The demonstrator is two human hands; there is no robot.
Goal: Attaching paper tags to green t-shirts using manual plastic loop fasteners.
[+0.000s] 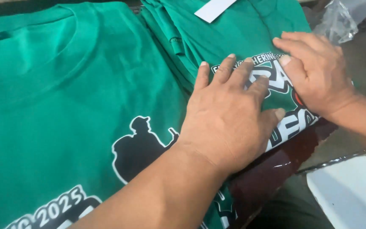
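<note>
1. Left hand (227, 114) lies palm down with its fingers spread on a folded green shirt (242, 38), right on top of the white and black print (291, 116). Its grip is open and flat, pressing and not holding anything.
2. Right hand (316, 72) comes in from the right side and also lies flat on that same shirt, fingertips on the upper part of the print, thumb pointing toward the left hand. Its grip is open too, nothing pinched as far as I can see.
3. The two hands are just beside each other, thumbs nearly meeting over the print.
4. That folded shirt sits in the upper middle, on a dark reddish worktop (276, 169) that shows glossy at its lower right edge.
5. To the left there's a second green shirt (64, 106) spread out flat, collar at the top, with a black silhouette print (136, 148) outlined in white. The left forearm crosses over its lower part.
6. A white paper strip (214, 8) lies on the green fabric at the top edge.
7. Crumpled clear plastic (339, 21) sits top right, and a white surface (352, 191) is at the bottom right corner.
</note>
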